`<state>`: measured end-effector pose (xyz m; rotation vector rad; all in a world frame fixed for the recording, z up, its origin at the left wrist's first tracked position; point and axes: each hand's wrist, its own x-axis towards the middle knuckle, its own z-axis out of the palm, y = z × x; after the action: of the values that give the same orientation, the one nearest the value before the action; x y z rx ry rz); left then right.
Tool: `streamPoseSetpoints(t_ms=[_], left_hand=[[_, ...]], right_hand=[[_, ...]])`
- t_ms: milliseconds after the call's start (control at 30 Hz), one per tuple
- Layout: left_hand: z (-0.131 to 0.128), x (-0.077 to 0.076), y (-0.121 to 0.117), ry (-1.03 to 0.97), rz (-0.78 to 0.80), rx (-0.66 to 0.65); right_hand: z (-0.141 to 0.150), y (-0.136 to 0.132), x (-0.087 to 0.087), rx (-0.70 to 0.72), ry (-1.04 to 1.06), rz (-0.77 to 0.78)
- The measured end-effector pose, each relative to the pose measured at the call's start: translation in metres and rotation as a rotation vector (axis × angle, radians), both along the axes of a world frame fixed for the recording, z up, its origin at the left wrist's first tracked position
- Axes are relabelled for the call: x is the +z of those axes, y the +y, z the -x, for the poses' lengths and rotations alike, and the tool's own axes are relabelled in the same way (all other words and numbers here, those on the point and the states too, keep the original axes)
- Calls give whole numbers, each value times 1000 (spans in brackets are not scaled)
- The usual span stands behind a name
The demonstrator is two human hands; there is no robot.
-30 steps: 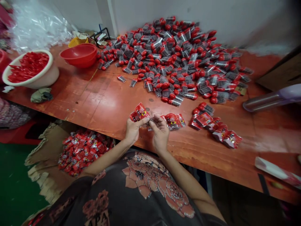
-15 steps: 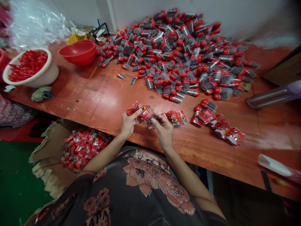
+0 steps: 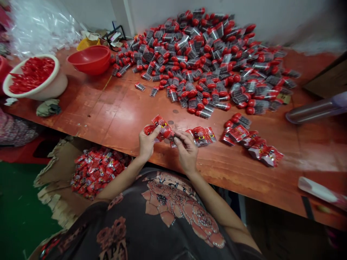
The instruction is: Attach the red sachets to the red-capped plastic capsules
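My left hand [image 3: 146, 145] is closed on printed red packets [image 3: 160, 126], its thumb pressed over their front. My right hand [image 3: 187, 150] pinches the right end of the same packets between thumb and fingers; that end is partly hidden by the fingertips. Just beyond my right hand lie more red packets [image 3: 202, 135] on the table. Further right is a short row of red packets [image 3: 252, 142], some overlapping, with red-capped clear tubes [image 3: 240, 119] at its far end.
A large heap of red-capped clear tubes [image 3: 200, 61] covers the back of the table [image 3: 94, 108]. Left stand a white basin [image 3: 58, 81] of red pieces and a red bowl [image 3: 90, 59]. Below the edge, a torn carton [image 3: 51, 177] holds many red packets. A clear cylinder [image 3: 306, 112] lies at right.
My hands have moved slightly apart, the left one leftward, and the packets now show tilted between them. The whole view has shifted a little.
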<state>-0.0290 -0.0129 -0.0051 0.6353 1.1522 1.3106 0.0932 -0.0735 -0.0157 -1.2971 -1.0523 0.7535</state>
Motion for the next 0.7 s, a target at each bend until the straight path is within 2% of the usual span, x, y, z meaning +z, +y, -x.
streamPoseSetpoints(t_ms=[100,333,700], left_hand=[[0,2,-1,-18,-25,-10],[-1,5,-8,-15,-16,-73],[-5,5,-10,-90,-30,-69]], right_hand=[[-1,0,1,18,49,34],[2,0,-2,-80,123,35],[3,-2,-6,-27,137,22]])
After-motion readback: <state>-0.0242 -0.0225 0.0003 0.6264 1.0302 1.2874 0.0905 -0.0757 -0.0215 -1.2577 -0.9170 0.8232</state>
